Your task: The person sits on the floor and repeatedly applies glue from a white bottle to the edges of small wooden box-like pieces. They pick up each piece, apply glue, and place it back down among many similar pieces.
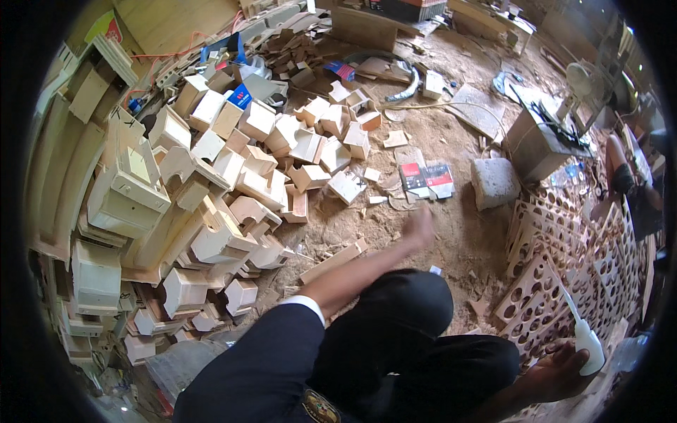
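My right hand [557, 370], at the lower right beside my knee, is wrapped round a white squeeze bottle [590, 347] with a long thin nozzle pointing up and away. Stretched out over the sawdust-covered floor is my left hand [421, 227], blurred, with its fingers too smeared to read. Just beyond it lie flat printed cartons [427, 180] in red, black and grey, with small wood scraps around them. A narrow wooden strip [334, 261] rests on the floor under my left forearm.
A big heap of small wooden boxes [264, 180] fills the left side. On the right are a pale rough block [495, 183], a box-like stand [539, 144] and stacked wooden panels with round holes [564, 282]. A cable [451, 104] crosses the floor farther back.
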Demonstrator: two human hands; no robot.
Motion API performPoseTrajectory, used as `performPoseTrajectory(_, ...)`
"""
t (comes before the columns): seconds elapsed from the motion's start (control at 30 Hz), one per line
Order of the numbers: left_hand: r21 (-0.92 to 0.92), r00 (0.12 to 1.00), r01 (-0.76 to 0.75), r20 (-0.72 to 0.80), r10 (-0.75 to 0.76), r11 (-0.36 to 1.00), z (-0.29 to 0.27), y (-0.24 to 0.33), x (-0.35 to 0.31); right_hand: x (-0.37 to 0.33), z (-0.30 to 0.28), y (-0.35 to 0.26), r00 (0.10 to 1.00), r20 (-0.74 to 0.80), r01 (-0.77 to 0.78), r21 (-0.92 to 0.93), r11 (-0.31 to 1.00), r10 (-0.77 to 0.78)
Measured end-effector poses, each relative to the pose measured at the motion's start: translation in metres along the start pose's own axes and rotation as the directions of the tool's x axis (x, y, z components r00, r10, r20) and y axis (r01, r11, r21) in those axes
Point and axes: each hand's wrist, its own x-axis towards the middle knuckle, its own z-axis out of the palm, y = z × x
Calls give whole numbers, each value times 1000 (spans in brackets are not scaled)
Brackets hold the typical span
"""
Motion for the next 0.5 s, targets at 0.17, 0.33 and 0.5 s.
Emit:
performPoseTrajectory(0.17, -682, 189, -151, 691, 698, 716, 121, -9, -75, -9, 8, -27, 833, 182, -550, 177, 816, 522)
performPoseTrajectory(0.33, -666, 195, -78, 719, 667, 741, 118, -24, -55, -20, 17, -1, 994, 66, 98, -255, 962, -84)
performPoseTrajectory(0.5, 428, 953, -301, 180, 246, 852, 12, -140, 77, -8, 26, -8, 997, 64, -44, -57, 997, 48)
